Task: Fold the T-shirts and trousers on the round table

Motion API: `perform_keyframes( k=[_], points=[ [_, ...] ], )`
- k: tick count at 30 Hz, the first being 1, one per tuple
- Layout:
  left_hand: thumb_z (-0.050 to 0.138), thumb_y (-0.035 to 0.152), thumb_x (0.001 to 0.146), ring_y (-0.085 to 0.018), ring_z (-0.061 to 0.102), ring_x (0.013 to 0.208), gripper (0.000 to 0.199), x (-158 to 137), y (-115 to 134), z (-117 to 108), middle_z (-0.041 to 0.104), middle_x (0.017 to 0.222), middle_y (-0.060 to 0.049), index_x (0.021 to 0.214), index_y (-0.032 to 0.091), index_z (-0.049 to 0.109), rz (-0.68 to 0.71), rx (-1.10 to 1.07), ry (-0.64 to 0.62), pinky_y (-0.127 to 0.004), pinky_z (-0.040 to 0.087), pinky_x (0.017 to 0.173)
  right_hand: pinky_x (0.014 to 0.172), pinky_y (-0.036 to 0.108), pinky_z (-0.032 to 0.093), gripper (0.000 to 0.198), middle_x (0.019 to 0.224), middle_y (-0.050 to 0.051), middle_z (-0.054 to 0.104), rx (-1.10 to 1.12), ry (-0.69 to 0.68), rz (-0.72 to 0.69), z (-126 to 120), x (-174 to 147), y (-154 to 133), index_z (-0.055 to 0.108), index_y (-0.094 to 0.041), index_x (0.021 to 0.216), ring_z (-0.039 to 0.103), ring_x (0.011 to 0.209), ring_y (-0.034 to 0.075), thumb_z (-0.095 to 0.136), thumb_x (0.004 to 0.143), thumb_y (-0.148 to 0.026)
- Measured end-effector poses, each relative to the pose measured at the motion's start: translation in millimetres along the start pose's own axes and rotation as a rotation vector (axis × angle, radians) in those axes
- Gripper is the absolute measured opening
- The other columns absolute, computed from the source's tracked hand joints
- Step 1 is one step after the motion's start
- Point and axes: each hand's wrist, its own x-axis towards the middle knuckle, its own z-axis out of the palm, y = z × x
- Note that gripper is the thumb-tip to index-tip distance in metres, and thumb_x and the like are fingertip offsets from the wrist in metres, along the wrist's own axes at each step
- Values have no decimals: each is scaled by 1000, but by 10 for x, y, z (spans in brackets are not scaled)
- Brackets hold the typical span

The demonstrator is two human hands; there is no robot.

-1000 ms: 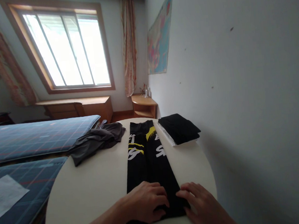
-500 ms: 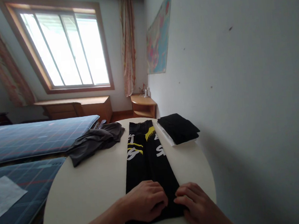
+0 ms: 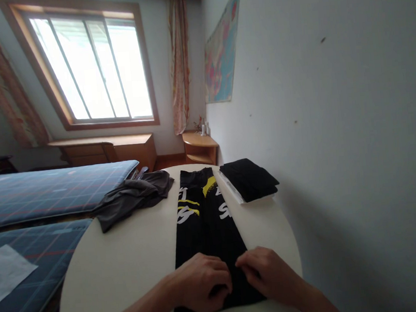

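A black garment (image 3: 206,224) with white and yellow print lies folded into a long strip on the round white table (image 3: 129,260), running away from me. My left hand (image 3: 200,283) rests on its near end with the fingers curled and pinching the cloth. Just to the right, my right hand (image 3: 265,272) also grips the near end, its fingertips almost touching the left hand's.
A crumpled grey garment (image 3: 131,194) lies at the table's far left edge. A folded black stack (image 3: 248,177) on white sits at the far right by the wall. Two beds with blue plaid covers (image 3: 43,190) stand left of the table.
My right hand has slid left and inward along the garment's near end, closing up to my left hand. My left hand's fingers have curled tighter.
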Motion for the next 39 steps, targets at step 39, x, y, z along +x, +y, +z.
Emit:
perform_keyframes(
  k=[39],
  points=[
    [58,10,69,-19,56,97,18,-171,-124,-238,66,90,0,83,22,57,-170,-73,-9,-32,43,89,87,34,40,33,96,7,71,12,15,326,440,1602,194,77,-21,79,59,98,24,61,86,-49]
  ],
)
